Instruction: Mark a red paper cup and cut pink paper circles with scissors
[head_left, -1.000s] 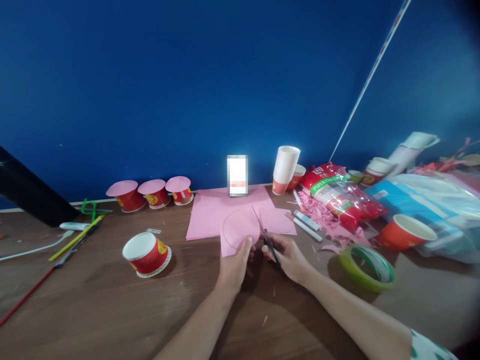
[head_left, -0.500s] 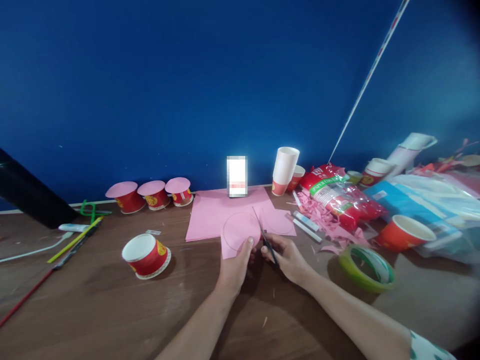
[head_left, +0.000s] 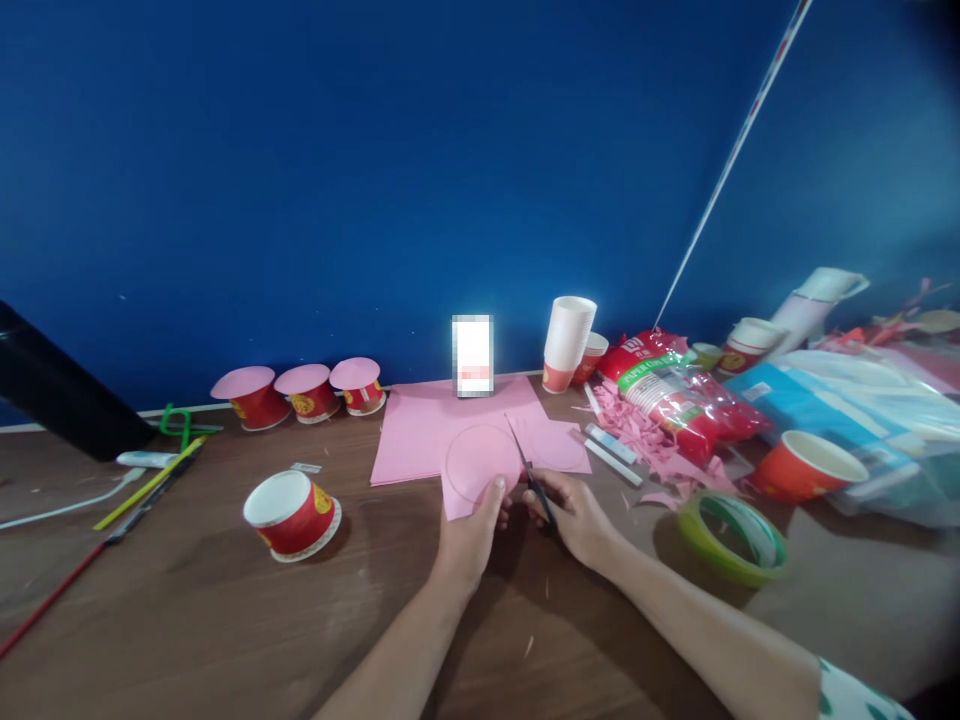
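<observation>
Item, centre of frame, low: pink paper (head_left: 480, 462) with a pencilled circle, its near part lifted off the table (head_left: 187, 620).
- Left hand (head_left: 469, 540): fingers pinched on the paper's near edge.
- Right hand (head_left: 574, 515): fingers closed through the handles of the scissors (head_left: 529, 468), blades at the circle's right side.
- Progress, as judged: the cut has only begun; most of the outline looks uncut.
- Left of centre: three cups capped with pink discs (head_left: 307, 390); nearer, one uncapped cup (head_left: 292, 512).
- Lower right: green tape roll (head_left: 733, 535).
</observation>
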